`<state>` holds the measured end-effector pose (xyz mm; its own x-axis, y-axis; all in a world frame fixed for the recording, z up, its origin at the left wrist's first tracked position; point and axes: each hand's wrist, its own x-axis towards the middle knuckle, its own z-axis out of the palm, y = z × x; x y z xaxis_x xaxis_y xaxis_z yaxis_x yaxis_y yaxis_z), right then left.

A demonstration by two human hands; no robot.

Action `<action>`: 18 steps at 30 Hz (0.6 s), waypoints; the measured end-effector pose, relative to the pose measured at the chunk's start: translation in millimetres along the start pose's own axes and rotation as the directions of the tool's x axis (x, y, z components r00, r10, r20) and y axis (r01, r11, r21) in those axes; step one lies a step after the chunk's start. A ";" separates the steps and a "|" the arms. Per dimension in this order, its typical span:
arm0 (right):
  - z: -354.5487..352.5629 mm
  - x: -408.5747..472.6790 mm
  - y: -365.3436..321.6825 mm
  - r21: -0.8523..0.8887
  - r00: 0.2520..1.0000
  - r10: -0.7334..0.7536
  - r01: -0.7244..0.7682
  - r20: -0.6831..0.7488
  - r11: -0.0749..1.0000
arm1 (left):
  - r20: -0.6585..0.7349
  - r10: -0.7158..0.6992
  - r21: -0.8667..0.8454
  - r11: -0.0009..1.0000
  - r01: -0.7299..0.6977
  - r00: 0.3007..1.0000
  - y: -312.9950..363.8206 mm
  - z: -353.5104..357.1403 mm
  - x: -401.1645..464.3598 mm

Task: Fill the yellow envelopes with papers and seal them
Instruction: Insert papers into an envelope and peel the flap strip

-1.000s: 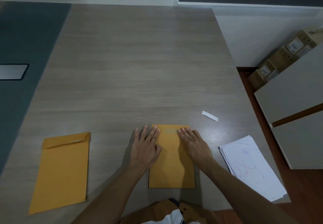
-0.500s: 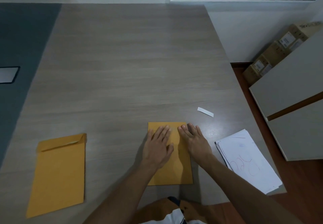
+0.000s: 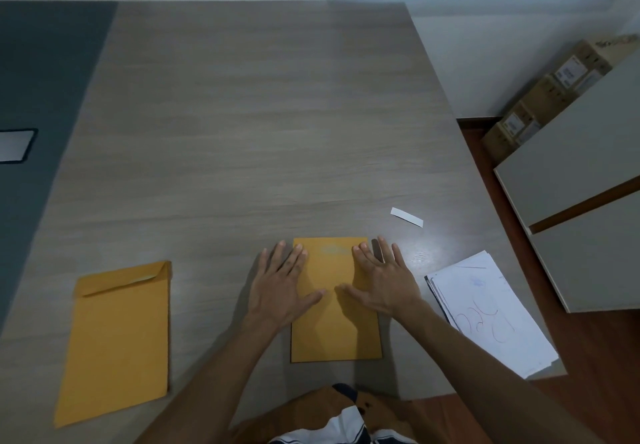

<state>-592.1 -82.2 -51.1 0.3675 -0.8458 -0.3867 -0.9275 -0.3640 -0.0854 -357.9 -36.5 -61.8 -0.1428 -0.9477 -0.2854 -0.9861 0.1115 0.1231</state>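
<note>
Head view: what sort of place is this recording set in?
Probably an office or mail room: a large grey table holds yellow envelopes and a paper stack, with labelled cardboard boxes against the wall beside grey cabinets.

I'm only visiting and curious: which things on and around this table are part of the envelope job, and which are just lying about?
Part of the job:
- centre envelope, under the flat left hand and right hand
- second envelope, flap not stuck down
- stack of papers
- white strip, perhaps a seal backing

Lying about:
- cardboard boxes on the floor
- grey cabinet
</note>
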 end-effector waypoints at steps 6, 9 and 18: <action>-12.3 8.8 11.5 -0.072 0.993 -0.047 0.055 0.108 0.996 | 0.115 0.031 0.059 0.998 -0.038 0.993 -4.7 -16.8 6.4; -23.3 26.6 13.6 -0.043 0.993 -0.035 0.039 0.110 0.998 | 0.121 0.026 0.059 0.998 -0.034 0.992 -6.7 -23.5 24.7; -52.0 90.6 30.9 0.066 0.996 0.027 -0.033 0.082 0.997 | 0.137 -0.051 0.052 0.998 0.045 0.989 -16.7 -46.1 100.6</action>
<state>-583.9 -190.3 -41.0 0.3351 -0.8204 -0.4633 -0.9416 -0.3092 -0.1335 -351.9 -147.5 -48.7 -0.1021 -0.9024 -0.4187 -0.9946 0.0846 0.0604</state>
